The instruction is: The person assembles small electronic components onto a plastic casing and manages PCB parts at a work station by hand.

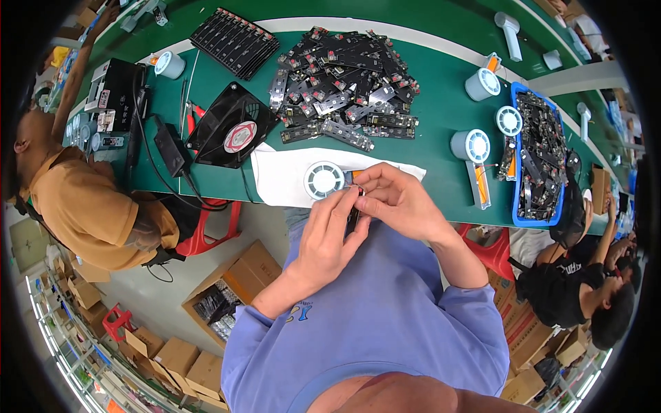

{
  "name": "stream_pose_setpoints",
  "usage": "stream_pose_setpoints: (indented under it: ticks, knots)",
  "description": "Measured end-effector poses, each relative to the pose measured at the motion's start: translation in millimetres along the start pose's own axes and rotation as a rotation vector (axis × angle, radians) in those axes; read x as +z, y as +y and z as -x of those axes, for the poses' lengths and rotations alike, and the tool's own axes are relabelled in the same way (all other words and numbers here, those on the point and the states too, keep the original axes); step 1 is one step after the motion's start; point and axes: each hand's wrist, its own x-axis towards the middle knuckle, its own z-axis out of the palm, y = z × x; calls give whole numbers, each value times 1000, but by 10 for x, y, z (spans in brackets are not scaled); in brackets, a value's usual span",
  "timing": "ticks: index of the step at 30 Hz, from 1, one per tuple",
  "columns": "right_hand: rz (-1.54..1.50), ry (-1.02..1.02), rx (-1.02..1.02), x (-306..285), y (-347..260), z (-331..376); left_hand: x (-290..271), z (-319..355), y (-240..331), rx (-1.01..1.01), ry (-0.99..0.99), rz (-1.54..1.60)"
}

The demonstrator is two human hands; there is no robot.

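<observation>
At the near edge of the bench, my left hand (329, 230) is closed round a narrow dark circuit board (352, 221), much of it covered by the fingers. My right hand (399, 201) meets it there, thumb and fingers pinched together over the board's far end; what the fingertips hold is too small to tell, though thin wires show beside them. Just beyond my hands, a pale blue round fan head (324, 180) with white spokes lies on a white cloth (279, 175). Next to it, an orange-and-dark part (356, 176) is partly hidden by my right hand.
A heap of circuit boards (348, 82) lies beyond the cloth, beside stacked black board panels (234, 43). Left are a black square fan (234, 127) and a power adapter (172, 148). More fan units (470, 146) and a blue tray (516, 206) stand right. People sit either side.
</observation>
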Motion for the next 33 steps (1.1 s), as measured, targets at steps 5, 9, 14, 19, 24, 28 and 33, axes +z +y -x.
stream_pose_setpoints:
  ticks: [5,9,14,19,24,28,33]
  knots:
    - [-58,-26,37,-55,16,8,-23,84,-27,-134,44,272]
    - [74,-25,-18,-46,7,-14,43,175,-93,-254,67,483]
    - [186,-18,-289,-15,100,-100,87,159,-141,-329,179,791]
    - [61,-90,-248,28,92,-207,82,159,-177,-322,233,785]
    - [31,-65,-257,0,148,-182,125,172,-267,-288,196,816]
    - [42,-129,-307,-46,173,-174,166,194,-266,-256,199,852]
    - [21,-150,-301,-54,155,-195,132,179,-249,-229,200,902]
